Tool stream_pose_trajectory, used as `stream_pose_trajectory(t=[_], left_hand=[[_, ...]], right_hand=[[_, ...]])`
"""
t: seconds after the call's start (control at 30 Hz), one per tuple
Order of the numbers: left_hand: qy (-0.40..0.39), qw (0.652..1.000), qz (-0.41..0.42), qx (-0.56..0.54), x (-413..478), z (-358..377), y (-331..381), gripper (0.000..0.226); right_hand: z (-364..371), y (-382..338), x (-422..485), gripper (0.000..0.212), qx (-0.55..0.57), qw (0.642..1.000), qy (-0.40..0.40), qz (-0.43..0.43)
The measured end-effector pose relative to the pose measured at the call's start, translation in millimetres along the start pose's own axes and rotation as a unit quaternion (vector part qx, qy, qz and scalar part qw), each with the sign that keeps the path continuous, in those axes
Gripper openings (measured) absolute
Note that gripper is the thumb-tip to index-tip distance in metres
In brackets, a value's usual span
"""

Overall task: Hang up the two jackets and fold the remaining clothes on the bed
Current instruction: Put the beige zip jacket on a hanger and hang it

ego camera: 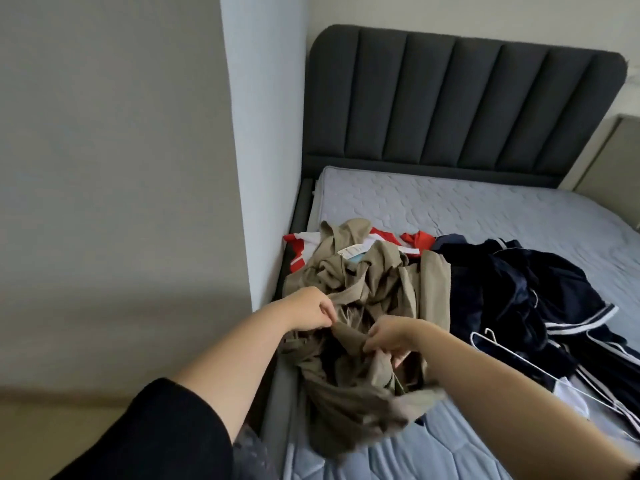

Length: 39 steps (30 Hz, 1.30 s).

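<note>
Fingers of the left hand (pixel 310 311) pinch a fold of the crumpled khaki cotton jacket (pixel 367 306) at the bed's left edge, and just right of it the right hand (pixel 389 336) clamps the same bunched fold. The jacket's bulk runs from the headboard side down toward the person, likely needing a lift to shake open. Farther right lie white wire hangers (pixel 519 362) beside a dark navy white-trimmed jacket (pixel 519 292).

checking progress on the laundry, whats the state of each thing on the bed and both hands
khaki jacket: crumpled, partly lifted, not hung
left hand: pinches the khaki jacket
right hand: grips a fold of the khaki jacket
navy garment: heaped, unfolded
red and white garment: unfolded, partly under the jacket
white hangers: lying on the mattress, unused
mattress: bare, no sheet
</note>
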<state>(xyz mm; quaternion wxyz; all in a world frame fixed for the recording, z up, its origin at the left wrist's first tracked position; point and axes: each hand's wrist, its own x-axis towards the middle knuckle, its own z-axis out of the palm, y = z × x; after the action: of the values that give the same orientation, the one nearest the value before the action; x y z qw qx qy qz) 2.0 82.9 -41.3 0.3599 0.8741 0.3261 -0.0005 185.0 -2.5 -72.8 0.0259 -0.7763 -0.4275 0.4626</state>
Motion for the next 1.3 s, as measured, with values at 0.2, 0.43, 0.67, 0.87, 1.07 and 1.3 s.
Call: stream_pose_trajectory(t=[0.2, 0.43, 0.67, 0.87, 1.07, 1.3], left_hand=[[0.15, 0.977, -0.127, -0.085, 29, 25, -53, 0.037], [0.08, 0.963, -0.14, -0.214, 60, 72, -93, 0.041], [0.076, 0.992, -0.102, -0.004, 59, 90, -104, 0.03], [0.308, 0.93, -0.155, -0.13, 46, 82, -88, 0.014], [0.276, 0.939, -0.111, -0.174, 25, 82, -81, 0.013], [-0.023, 0.982, -0.063, -0.177, 2, 90, -61, 0.015]], right_hand=[[10, -1, 44, 0.033, 0.009, 0.905, 0.416, -0.089], [31, -1, 88, 0.048, -0.343, 0.852, 0.355, -0.173], [22, 38, 82, 0.028, -0.384, 0.86, 0.316, -0.113], [23, 68, 47, 0.025, -0.366, 0.874, 0.316, -0.04], [39, 57, 13, 0.012, -0.432, 0.897, 0.043, 0.082], [21, 10, -7, 0.016, -0.272, 0.946, 0.175, -0.036]])
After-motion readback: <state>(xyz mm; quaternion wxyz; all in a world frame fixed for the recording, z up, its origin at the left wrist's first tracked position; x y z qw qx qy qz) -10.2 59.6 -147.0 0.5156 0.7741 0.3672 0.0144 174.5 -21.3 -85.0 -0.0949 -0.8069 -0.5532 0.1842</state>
